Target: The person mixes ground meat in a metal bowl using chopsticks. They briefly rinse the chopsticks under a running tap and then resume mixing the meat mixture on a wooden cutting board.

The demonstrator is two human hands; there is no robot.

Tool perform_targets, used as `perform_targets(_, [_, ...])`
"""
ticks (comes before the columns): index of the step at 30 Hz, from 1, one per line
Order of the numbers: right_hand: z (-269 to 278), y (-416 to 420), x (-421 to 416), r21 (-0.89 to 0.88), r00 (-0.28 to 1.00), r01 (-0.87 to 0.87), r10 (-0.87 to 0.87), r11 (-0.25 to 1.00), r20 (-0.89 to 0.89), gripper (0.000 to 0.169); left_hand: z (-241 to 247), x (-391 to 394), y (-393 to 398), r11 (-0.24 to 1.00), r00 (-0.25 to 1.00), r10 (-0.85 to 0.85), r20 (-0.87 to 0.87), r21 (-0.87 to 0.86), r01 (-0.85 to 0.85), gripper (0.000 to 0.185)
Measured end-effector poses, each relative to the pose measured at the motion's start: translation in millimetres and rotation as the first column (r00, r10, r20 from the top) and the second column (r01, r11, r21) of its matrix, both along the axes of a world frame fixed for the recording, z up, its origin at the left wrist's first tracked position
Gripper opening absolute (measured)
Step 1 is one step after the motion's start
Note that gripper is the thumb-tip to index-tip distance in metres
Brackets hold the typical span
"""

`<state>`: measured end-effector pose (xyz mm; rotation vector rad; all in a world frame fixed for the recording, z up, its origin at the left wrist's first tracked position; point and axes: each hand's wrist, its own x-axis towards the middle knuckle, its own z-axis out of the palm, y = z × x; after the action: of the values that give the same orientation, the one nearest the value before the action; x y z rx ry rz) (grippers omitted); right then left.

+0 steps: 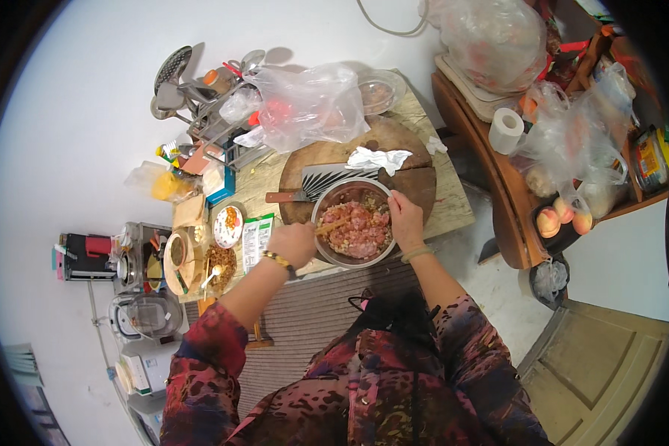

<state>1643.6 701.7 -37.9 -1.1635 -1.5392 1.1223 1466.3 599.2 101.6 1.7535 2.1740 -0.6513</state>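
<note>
A stainless steel bowl point(352, 263) holds pinkish minced meat point(357, 226) mixed with pale chopped bits. My left hand point(294, 244) is closed around wooden chopsticks point(332, 226), whose far ends reach into the meat. On the opposite side, my right hand point(406, 218) grips the bowl's rim, thumb on top. Beneath and behind the bowl is a round wooden chopping board point(298, 161). A cleaver point(287, 197) with a wooden handle and black-patterned blade lies on it, partly hidden by the bowl. Crumpled white tissue point(378, 159) rests beside the blade.
Left of the bowl are a green-and-white seasoning packet point(257, 240), a small bowl of orange bits point(228, 227) and a dish with a white spoon point(216, 271). A clear plastic bag point(315, 108) and utensil rack point(214, 131) stand behind. Peaches point(563, 214) sit on the right-hand cabinet point(504, 223).
</note>
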Motion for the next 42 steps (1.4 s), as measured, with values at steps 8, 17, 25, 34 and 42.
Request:
perform_targets(8, [5.6,-1.9,-4.5,0.033,0.999,-0.027,0.027,0.999,-0.019,0.025,-16.2,-3.2,-1.4,1.000,1.000,-0.015,0.016,-0.014,0.015,0.023])
perform_targets(17, [10.0,-4.5,-7.0,-0.007,0.998,-0.065,0.065,0.998,-0.019,0.027,-30.1,-1.0,15.0,0.994,0.996,-0.091,0.009,0.065,0.090,0.020])
perform_targets(25, [12.6,-2.7,-0.7,-0.065,0.996,-0.093,0.094,0.994,0.000,0.027,-35.4,-19.0,37.4,0.989,0.989,-0.141,0.036,-0.032,0.142,0.023])
perform_targets(34, [10.2,-4.5,-4.2,-0.061,0.998,-0.062,0.059,0.996,-0.038,0.027,-17.4,-9.9,17.6,1.000,1.000,0.001,-0.025,-0.004,-0.001,0.023])
perform_targets(42, [8.7,-1.4,1.8,-0.142,1.000,-0.015,0.015,0.990,0.002,0.029,3.1,5.1,19.4,0.969,0.974,-0.224,0.019,-0.100,0.225,0.023])
